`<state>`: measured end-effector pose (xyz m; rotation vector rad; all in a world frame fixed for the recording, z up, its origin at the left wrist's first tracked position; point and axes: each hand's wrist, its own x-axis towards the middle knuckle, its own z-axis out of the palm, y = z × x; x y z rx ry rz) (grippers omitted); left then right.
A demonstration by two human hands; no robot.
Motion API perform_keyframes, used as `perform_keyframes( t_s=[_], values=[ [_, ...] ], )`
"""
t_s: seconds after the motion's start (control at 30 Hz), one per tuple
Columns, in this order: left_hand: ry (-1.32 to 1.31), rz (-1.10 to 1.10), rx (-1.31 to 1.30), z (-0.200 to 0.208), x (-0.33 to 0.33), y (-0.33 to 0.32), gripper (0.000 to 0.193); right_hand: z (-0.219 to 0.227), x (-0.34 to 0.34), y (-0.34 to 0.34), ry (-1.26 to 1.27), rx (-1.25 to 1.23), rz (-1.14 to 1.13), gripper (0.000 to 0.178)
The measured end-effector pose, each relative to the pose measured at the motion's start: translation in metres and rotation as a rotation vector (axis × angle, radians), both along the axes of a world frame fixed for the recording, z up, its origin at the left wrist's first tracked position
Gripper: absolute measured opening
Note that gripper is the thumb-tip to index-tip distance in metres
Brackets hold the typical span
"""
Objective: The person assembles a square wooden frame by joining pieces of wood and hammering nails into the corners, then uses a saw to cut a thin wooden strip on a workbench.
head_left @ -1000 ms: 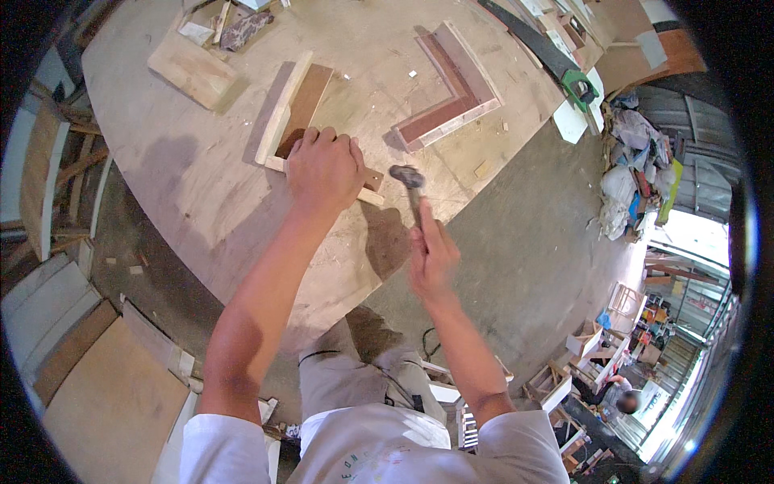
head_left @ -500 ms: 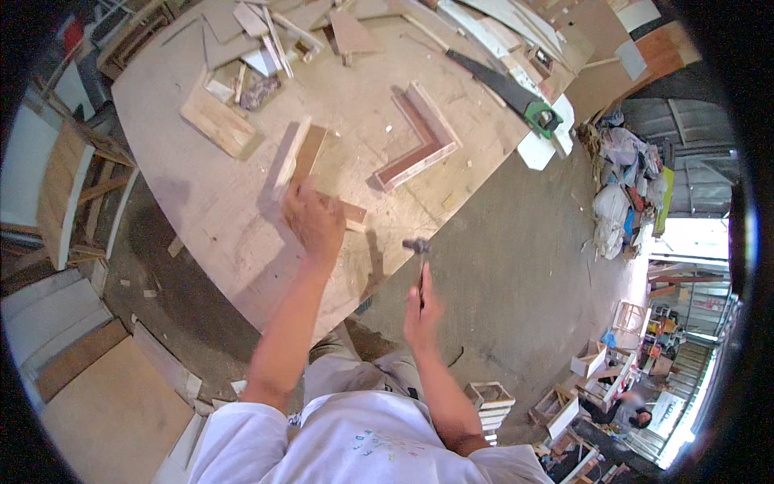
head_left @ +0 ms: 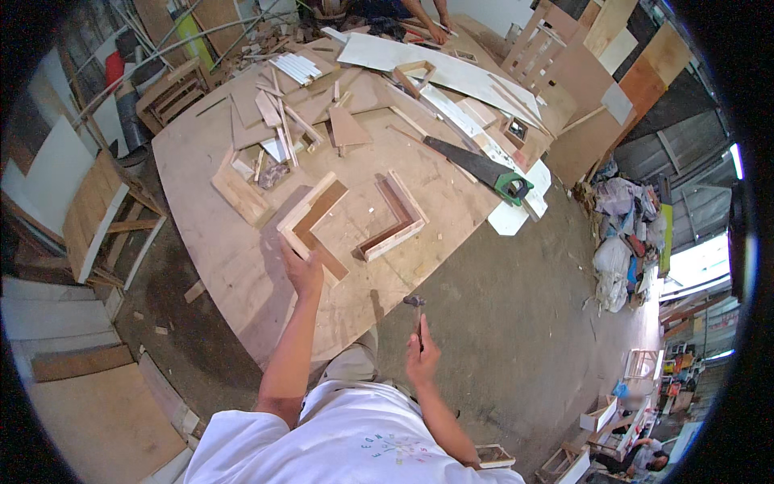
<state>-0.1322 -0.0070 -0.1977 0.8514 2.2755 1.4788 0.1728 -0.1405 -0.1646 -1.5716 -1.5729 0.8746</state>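
Observation:
My left hand [head_left: 303, 273] grips the near corner of an L-shaped wooden frame piece [head_left: 305, 216], fingers behind its pale outer wall and thumb out of clear sight. The piece rests on the wooden tabletop [head_left: 242, 298], its brown inner faces turned to the right. In my right hand [head_left: 422, 356] is a hammer [head_left: 414, 302], held upright by its handle just off the table's near right edge. A second L-shaped wooden piece [head_left: 403, 234] lies to the right of the first, its opening facing it.
Beyond the pieces lie a handsaw [head_left: 480, 168] with a green handle, a wood block [head_left: 240, 187] and several offcuts [head_left: 351, 129]. Long white boards [head_left: 435, 68] cover the far side, where another person's hand [head_left: 438, 34] reaches in. A wooden chair frame [head_left: 113, 214] stands left of the table.
My view has tilted up, showing more of the far table. My left hand has shifted to the outer corner of the L-shaped piece. The hammer stays in my right hand.

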Motion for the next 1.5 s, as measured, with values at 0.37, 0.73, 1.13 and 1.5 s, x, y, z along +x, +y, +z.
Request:
perform_keyframes(
  t_s=[0.37, 0.73, 1.13, 1.5],
  values=[
    [-0.018, -0.101, -0.053, -0.036, 0.009, 0.091, 0.077, -0.005, 0.031, 0.153, 0.036, -0.112, -0.007, 0.049],
    [0.227, -0.101, -0.061, -0.048, 0.021, 0.121, 0.08, 0.005, 0.024, 0.264, 0.021, -0.163, 0.065, 0.045],
    [0.041, -0.165, -0.067, -0.044, 0.056, 0.108, 0.082, -0.022, -0.027, 0.354, -0.28, 0.228, 0.139, 0.049],
    [0.408, -0.396, -0.23, 0.006, 0.012, 0.19, 0.051, -0.035, -0.008, 0.39, -0.163, -0.105, 0.318, 0.027]
  ],
)
